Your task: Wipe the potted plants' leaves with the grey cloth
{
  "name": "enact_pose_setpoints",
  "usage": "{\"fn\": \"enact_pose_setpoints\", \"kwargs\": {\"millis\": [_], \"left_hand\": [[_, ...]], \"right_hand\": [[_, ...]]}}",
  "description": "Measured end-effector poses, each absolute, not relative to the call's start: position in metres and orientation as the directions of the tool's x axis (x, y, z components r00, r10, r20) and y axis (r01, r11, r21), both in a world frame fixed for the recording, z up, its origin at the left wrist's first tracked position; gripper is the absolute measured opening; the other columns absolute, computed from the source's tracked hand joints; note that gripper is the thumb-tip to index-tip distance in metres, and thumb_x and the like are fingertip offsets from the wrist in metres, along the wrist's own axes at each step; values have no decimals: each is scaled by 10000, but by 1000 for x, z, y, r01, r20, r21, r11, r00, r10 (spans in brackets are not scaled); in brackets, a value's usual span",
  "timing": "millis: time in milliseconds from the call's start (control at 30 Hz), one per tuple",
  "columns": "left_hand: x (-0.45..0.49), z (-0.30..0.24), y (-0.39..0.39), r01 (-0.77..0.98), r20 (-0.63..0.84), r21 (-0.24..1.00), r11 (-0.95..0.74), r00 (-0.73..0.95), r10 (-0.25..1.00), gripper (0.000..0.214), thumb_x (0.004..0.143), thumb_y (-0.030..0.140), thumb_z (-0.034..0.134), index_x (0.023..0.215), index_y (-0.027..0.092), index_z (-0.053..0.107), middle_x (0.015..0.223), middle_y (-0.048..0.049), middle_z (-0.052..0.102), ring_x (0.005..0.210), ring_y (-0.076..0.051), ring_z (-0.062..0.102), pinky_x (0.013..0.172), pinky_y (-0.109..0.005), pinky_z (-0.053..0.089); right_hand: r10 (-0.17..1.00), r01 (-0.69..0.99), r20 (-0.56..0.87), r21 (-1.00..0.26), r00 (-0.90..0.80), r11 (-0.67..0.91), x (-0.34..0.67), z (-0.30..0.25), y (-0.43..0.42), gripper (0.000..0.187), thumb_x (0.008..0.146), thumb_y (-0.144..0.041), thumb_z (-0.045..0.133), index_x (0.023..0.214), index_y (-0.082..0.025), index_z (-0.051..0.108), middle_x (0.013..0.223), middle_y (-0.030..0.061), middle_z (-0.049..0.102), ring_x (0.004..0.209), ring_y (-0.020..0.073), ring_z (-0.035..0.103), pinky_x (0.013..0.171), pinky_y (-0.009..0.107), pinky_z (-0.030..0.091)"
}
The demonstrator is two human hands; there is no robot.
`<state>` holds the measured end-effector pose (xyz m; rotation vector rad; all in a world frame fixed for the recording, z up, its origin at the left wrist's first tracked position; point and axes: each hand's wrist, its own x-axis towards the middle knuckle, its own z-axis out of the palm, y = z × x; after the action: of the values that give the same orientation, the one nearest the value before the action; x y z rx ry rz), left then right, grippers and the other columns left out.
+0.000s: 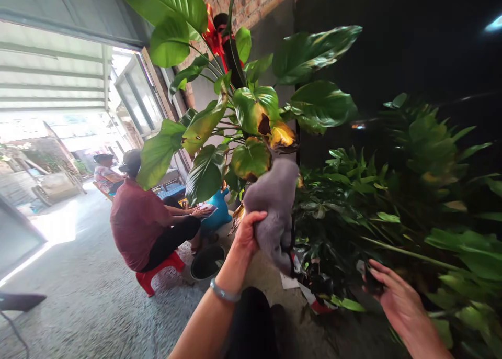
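A grey cloth is gripped in my left hand, bunched up and held just below the leaves of a tall potted plant. Several of that plant's leaves have yellow and brown patches, such as the yellowed leaf right above the cloth. Lower down on the right, my right hand has its fingers closed around a small dark object. Shadow and the fingers hide what kind of thing it is. Dense green foliage stands between and beyond the hands.
To the left a person in a reddish shirt sits on a red plastic stool, near a dark bucket and a blue pot. Another person sits farther back by the open doorway. A dark wall rises behind the plants.
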<state>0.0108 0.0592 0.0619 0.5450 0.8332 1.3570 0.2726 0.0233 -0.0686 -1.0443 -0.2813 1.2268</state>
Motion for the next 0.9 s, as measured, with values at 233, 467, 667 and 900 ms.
{"fn": "enact_pose_setpoints", "kwargs": {"millis": [233, 467, 667, 900], "left_hand": [[36, 7, 59, -430, -416, 843, 324, -137, 899, 147, 549, 60, 633, 673, 137, 621, 478, -9, 619, 424, -164, 560, 499, -286, 475], [-3, -1, 5, -543, -549, 649, 532, 149, 822, 158, 535, 81, 546, 664, 109, 632, 529, -81, 672, 511, -218, 636, 553, -310, 517], [25, 55, 53, -582, -232, 802, 135, -95, 968, 204, 556, 94, 616, 754, 126, 651, 577, -19, 681, 520, -179, 624, 591, -296, 522], [45, -3, 37, -447, -560, 733, 512, 29, 828, 194, 545, 105, 593, 729, 88, 652, 530, -65, 664, 455, -182, 592, 507, -294, 493]], "right_hand": [[871, -631, -312, -776, 379, -3, 275, -67, 23, 294, 357, -140, 761, 637, -213, 705, 557, -7, 685, 448, 157, 581, 381, 260, 469], [868, -624, -333, -780, 368, -35, 281, -72, 16, 287, 374, -150, 773, 637, -232, 695, 528, -45, 649, 428, 142, 575, 378, 245, 475], [885, -662, -329, -749, 329, -32, 275, -61, 16, 269, 371, -156, 772, 627, -221, 720, 564, -23, 684, 455, 157, 605, 387, 247, 501], [873, -614, -336, -788, 353, -55, 278, -59, 15, 248, 403, -163, 755, 643, -207, 718, 528, -16, 668, 424, 157, 586, 379, 254, 471]]}}
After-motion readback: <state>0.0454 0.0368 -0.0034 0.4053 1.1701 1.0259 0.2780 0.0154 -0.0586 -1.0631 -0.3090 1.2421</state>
